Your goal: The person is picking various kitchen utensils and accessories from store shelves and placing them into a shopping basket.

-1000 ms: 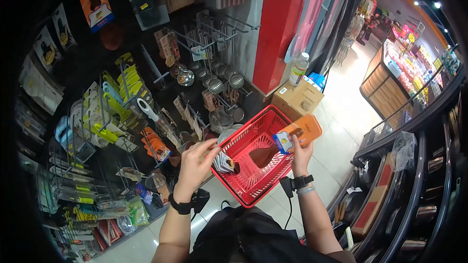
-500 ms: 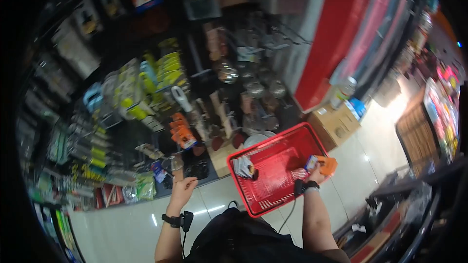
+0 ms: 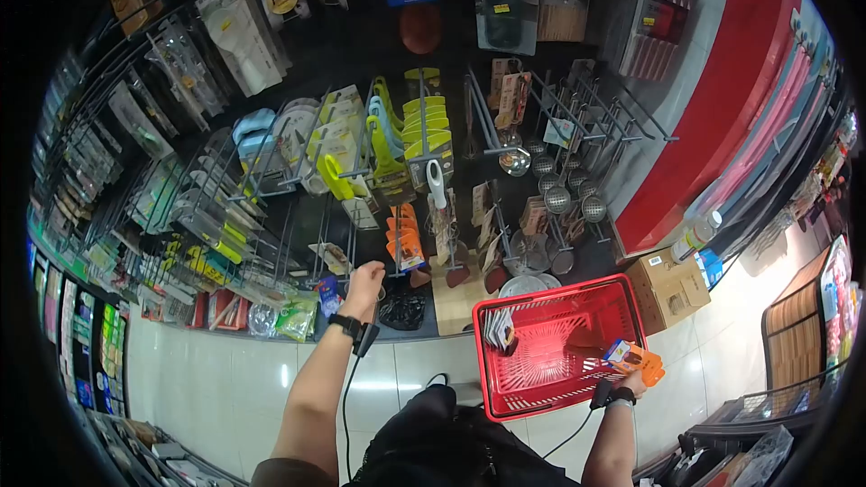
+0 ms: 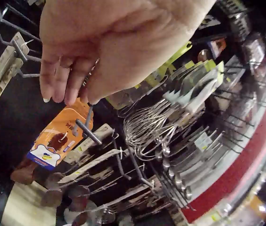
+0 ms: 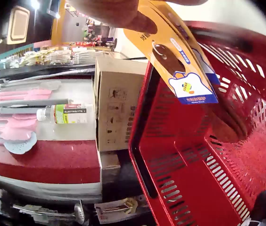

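1. The right hand (image 3: 635, 382) pinches flat orange cardboard packages (image 5: 177, 52) at the red plastic basket's (image 3: 482, 365) rim.
2. The left hand (image 3: 364, 287), fingers loosely bent, hovers near hanging orange-carded utensils (image 3: 405, 242).

A shop aisle with a black display wall (image 3: 347, 54) and a pale tiled floor (image 3: 216, 388).
Metal hooks (image 3: 663, 137) jut from the wall, which meets a pale grey panel (image 3: 687, 59) and a broad red panel (image 3: 699, 117) on the right. The tiles look glossy, with thin joints and bright white streaks (image 3: 385, 386) of reflected light. Farther right stands a counter (image 3: 794, 334) with wood-toned slats; a dark rack (image 3: 749, 406) lines the near side. In the right wrist view, a lamp (image 5: 35, 4) glows white.
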Demonstrator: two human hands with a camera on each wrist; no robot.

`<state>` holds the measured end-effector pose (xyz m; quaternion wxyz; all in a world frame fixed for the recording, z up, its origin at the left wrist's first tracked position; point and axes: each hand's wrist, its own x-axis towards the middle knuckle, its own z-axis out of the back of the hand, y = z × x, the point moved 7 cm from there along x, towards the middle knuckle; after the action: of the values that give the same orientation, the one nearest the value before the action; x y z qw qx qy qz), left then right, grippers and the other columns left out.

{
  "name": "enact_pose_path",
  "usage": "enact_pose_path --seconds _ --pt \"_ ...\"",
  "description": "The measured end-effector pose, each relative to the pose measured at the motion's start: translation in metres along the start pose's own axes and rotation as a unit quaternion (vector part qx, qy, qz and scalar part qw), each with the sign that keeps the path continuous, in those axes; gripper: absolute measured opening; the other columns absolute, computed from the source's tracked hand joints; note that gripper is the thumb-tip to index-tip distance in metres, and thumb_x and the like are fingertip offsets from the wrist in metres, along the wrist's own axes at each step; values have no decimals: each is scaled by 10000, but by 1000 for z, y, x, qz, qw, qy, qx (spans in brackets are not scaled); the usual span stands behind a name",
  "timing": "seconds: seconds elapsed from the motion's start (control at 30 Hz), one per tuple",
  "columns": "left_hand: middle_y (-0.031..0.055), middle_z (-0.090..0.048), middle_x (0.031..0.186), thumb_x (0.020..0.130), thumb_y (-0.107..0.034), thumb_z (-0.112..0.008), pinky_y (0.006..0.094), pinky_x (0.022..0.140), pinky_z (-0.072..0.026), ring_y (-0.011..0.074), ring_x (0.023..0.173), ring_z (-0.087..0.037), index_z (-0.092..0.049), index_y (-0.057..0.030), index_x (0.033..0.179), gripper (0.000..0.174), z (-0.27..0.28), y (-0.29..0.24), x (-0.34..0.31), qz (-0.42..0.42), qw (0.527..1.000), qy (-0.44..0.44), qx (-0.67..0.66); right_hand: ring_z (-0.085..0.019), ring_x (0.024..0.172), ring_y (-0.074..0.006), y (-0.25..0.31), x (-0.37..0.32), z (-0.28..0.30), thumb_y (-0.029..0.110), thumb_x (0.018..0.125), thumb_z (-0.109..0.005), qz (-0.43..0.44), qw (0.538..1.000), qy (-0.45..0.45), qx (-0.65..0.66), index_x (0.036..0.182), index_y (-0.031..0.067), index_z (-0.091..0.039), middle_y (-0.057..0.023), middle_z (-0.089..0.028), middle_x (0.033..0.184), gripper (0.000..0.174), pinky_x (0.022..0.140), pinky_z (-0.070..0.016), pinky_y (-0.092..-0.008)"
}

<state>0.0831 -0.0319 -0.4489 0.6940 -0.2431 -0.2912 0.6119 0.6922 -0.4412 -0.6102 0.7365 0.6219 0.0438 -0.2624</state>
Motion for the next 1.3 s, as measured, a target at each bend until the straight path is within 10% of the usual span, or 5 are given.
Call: enact_pose_path --seconds 0.1,0.13,0.43,0.73,1.3 --pt "190 -567 1095 730 -79 -646 379 881 -429 334 1032 -525 -547 6 1119 411 -10 -3 34 -74 992 0 104 -582 954 -334 19 -28 39 229 684 -604 -14 992 -70 -106 1074 -103 -556 -207 -569 1082 515 774 -512 -452" --pt "188 -500 1175 708 -68 -660 389 923 -395 349 1096 -455 -489 5 1178 505 -17 0 45 -57 990 21 130 -359 1198 -370 15 -31 43 311 658 -642 -45 995 -5 -92 1304 -42 -295 -241 -291 1309 814 964 -343 -491" --pt "152 -324 1354 743 -123 -640 476 973 -310 340 1238 -320 -266 -45 1358 725 -66 34 111 -80 971 94 207 -420 1075 -260 -41 -52 112 165 684 -549 -37 997 56 -28 1333 44 -276 -140 -385 1245 714 937 -342 -402" --pt "204 -636 921 737 -34 -576 395 739 -496 338 902 -611 -601 -15 1013 279 -56 43 126 -4 996 84 27 -447 1018 -235 -59 -101 111 124 770 -490 -35 991 77 106 1217 89 -392 -77 -448 1073 459 851 -375 -381" --pt "153 -661 727 690 -53 -664 299 653 -509 230 669 -658 -695 -13 784 107 -36 36 52 32 998 55 -24 -509 888 -144 -1 -179 50 142 848 -535 63 954 291 36 1221 90 -434 -35 -512 1030 389 762 -417 -314"
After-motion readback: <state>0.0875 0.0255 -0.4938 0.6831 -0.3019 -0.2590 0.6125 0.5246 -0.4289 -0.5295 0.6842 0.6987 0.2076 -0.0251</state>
